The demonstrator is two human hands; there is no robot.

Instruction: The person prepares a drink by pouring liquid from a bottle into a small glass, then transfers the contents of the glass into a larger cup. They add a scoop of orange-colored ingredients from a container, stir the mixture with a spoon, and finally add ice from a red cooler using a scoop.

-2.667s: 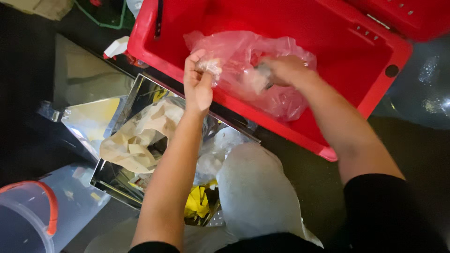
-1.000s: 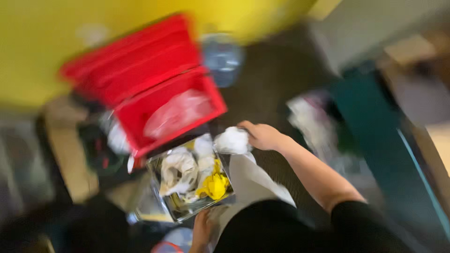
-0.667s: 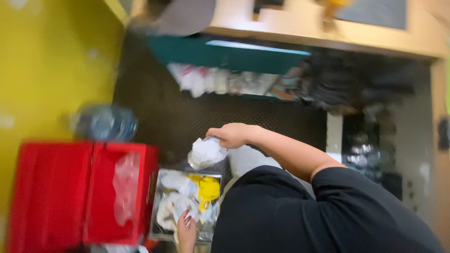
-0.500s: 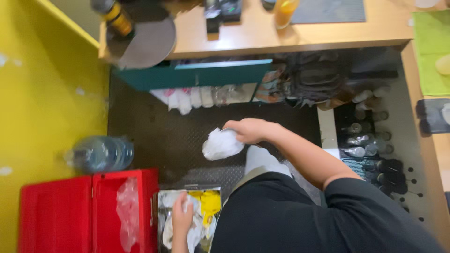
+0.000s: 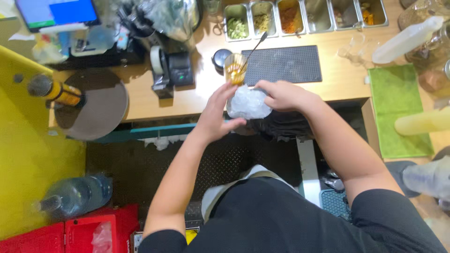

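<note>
My right hand (image 5: 280, 95) grips a clear plastic bag of ice (image 5: 248, 103) from above, just in front of the wooden counter's edge (image 5: 187, 105). My left hand (image 5: 216, 115) is pressed against the bag's left and lower side, fingers spread around it. Right behind the bag on the counter stands a glass of amber drink (image 5: 235, 68) with a long spoon (image 5: 255, 44) in it. A black rubber bar mat (image 5: 286, 64) lies beside the glass.
Metal tubs of garnish (image 5: 300, 13) line the counter's back. A tape dispenser and small printer (image 5: 169, 70), a round dark tray (image 5: 101, 105) and a green cloth (image 5: 398, 107) also sit there. On the floor lie a water jug (image 5: 75, 197) and a red cooler (image 5: 70, 234).
I have turned from the red cooler to the counter. My right hand carried the ice bag up to the counter edge, and my left hand has come up to hold it too.
</note>
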